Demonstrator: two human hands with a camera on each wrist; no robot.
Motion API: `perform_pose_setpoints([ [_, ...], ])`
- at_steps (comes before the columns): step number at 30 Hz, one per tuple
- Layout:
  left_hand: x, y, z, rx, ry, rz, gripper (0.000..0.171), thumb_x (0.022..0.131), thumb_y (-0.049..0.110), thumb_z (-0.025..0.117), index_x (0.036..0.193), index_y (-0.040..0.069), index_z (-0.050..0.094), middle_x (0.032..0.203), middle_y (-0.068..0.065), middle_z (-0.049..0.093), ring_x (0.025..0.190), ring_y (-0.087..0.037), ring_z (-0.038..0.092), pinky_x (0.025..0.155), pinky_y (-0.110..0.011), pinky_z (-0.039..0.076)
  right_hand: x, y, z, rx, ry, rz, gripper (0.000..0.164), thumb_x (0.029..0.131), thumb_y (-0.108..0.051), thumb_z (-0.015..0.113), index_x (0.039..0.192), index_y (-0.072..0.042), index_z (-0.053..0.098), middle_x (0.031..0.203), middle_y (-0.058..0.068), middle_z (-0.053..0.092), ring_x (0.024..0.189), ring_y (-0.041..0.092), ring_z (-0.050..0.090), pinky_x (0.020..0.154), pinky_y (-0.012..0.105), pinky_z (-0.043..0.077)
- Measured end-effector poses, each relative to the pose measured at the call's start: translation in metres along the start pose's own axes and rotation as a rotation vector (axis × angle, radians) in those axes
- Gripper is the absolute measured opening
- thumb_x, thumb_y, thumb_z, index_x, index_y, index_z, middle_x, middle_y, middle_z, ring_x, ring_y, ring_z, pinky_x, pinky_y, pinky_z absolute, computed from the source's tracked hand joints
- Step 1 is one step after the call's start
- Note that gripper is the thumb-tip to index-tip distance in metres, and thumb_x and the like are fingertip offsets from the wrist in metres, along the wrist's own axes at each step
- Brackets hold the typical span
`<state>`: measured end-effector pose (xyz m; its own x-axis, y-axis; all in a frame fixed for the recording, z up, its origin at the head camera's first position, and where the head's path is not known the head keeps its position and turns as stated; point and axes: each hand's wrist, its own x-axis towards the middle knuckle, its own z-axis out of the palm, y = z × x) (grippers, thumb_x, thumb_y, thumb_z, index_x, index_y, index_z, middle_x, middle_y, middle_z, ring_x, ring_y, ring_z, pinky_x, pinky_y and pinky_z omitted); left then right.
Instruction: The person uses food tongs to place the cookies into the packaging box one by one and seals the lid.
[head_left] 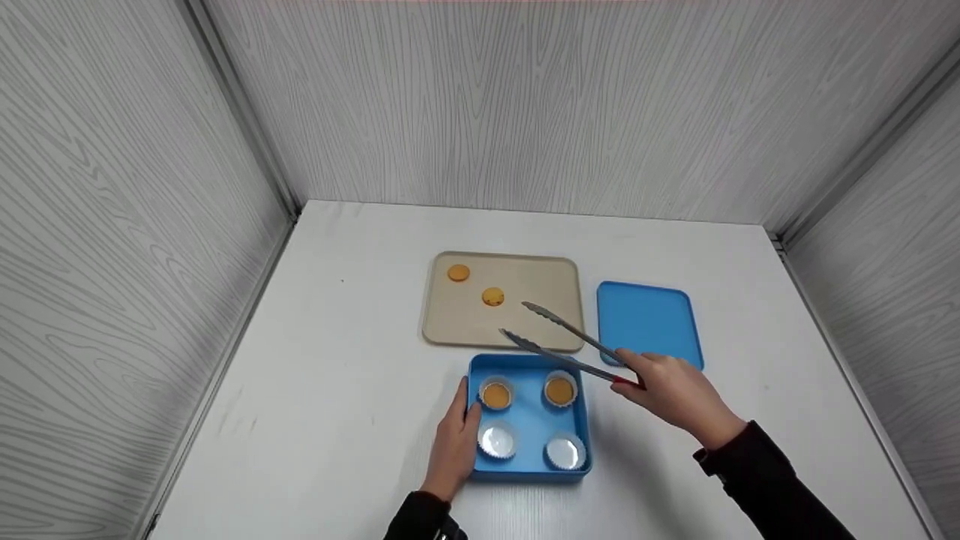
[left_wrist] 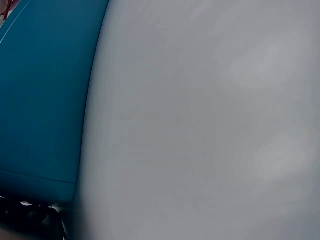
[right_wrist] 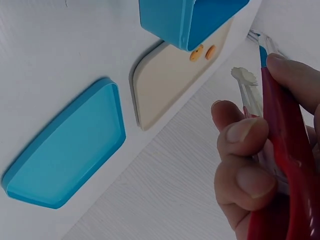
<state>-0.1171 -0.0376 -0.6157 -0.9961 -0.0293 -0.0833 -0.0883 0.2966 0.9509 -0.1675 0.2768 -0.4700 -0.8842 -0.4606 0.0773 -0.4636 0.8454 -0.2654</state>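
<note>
My left hand (head_left: 453,442) grips the left wall of a blue box (head_left: 529,475), thumb at the rim. Inside the box stand several fluted foil cups; the two far ones hold round orange cookies (head_left: 496,395), while the near left cup (head_left: 497,439) and near right cup (head_left: 565,451) show bare silvery bottoms. In my right hand (head_left: 679,394) are metal tongs (head_left: 570,361) with red handles (right_wrist: 280,130). Their arms are spread, nothing between the tips, above the beige tray's (head_left: 532,274) near right part. On that tray lie a plain cookie (head_left: 459,273) and a cookie with dark marks (head_left: 493,297).
A blue lid (head_left: 649,322) lies on the white table (head_left: 337,360) to the right of the tray. Grey wood-grain panels (head_left: 525,112) enclose the table at the back and on both sides. The left wrist view shows mostly the box's outer wall (left_wrist: 45,100) and tabletop.
</note>
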Motion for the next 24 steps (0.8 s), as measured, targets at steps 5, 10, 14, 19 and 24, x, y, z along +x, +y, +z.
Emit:
perform_pose_setpoints([
  [5, 0.001, 0.0, 0.0, -0.003, 0.006, 0.002, 0.059, 0.112, 0.031, 0.04, 0.164, 0.009, 0.023, 0.168, -0.006, 0.027, 0.154, -0.023, 0.025, 0.126, -0.045, 0.022, 0.013, 0.005, 0.002, 0.031, -0.014, 0.027, 0.041, 0.09, -0.025, 0.08, 0.125, -0.007, 0.067, 0.071, -0.003, 0.061, 0.058, 0.007, 0.051, 0.05, 0.022, 0.048],
  [10, 0.002, -0.001, 0.0, -0.014, 0.004, -0.005, 0.059, 0.112, 0.031, 0.04, 0.164, 0.01, 0.022, 0.168, -0.006, 0.026, 0.154, -0.022, 0.024, 0.126, -0.044, 0.022, 0.027, 0.009, 0.006, 0.044, -0.022, 0.039, 0.035, 0.092, -0.027, 0.079, 0.119, -0.007, 0.068, 0.074, -0.003, 0.064, 0.06, 0.008, 0.054, 0.053, 0.025, 0.051],
  [14, 0.003, -0.002, 0.0, -0.02, 0.003, -0.008, 0.059, 0.112, 0.03, 0.04, 0.164, 0.009, 0.022, 0.168, -0.007, 0.026, 0.155, -0.023, 0.023, 0.126, -0.045, 0.022, 0.038, 0.012, 0.009, 0.058, -0.037, 0.051, 0.027, 0.093, -0.027, 0.078, 0.109, -0.009, 0.068, 0.072, -0.003, 0.062, 0.06, 0.011, 0.053, 0.053, 0.027, 0.049],
  [19, 0.002, -0.004, 0.0, -0.016, 0.013, 0.001, 0.058, 0.112, 0.028, 0.04, 0.163, 0.007, 0.023, 0.168, -0.009, 0.027, 0.155, -0.026, 0.024, 0.126, -0.047, 0.022, 0.05, 0.013, 0.013, 0.059, -0.053, 0.062, 0.022, 0.094, -0.028, 0.077, 0.099, -0.009, 0.066, 0.07, -0.002, 0.06, 0.06, 0.013, 0.053, 0.052, 0.028, 0.047],
  [24, 0.003, -0.005, 0.002, -0.013, 0.011, 0.005, 0.059, 0.112, 0.029, 0.04, 0.163, 0.006, 0.023, 0.168, -0.011, 0.027, 0.154, -0.028, 0.024, 0.126, -0.049, 0.022, 0.06, 0.014, 0.018, 0.063, -0.065, 0.074, 0.023, 0.094, -0.028, 0.077, 0.098, -0.008, 0.067, 0.074, 0.0, 0.064, 0.063, 0.015, 0.055, 0.055, 0.031, 0.05],
])
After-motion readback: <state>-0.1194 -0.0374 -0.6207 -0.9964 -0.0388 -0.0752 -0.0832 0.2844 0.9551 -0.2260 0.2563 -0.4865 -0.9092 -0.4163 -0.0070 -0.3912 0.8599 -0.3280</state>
